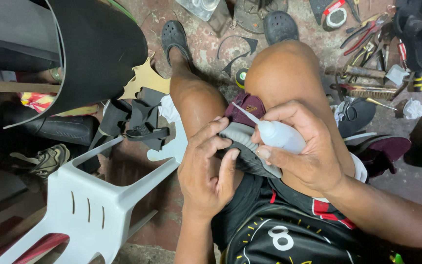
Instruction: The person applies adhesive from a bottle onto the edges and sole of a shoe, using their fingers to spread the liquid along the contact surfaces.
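A shoe [244, 142] with a maroon upper and a grey ribbed sole edge lies wedged between my knees on my lap. My left hand [206, 168] grips the shoe from the left, fingers curled over the grey sole edge. My right hand [303, 154] holds a small white squeeze bottle [279, 135]. Its long thin nozzle points up and left, with the tip over the maroon upper. The rest of the shoe is hidden under both hands.
A white plastic chair [94, 200] stands at lower left. Black sheet material [98, 49] curls at upper left, with tan and black cut pieces [145, 105] beside it. Pliers, brushes and several other tools [372, 54] lie scattered on the floor at upper right. A dark sandal [279, 27] lies ahead.
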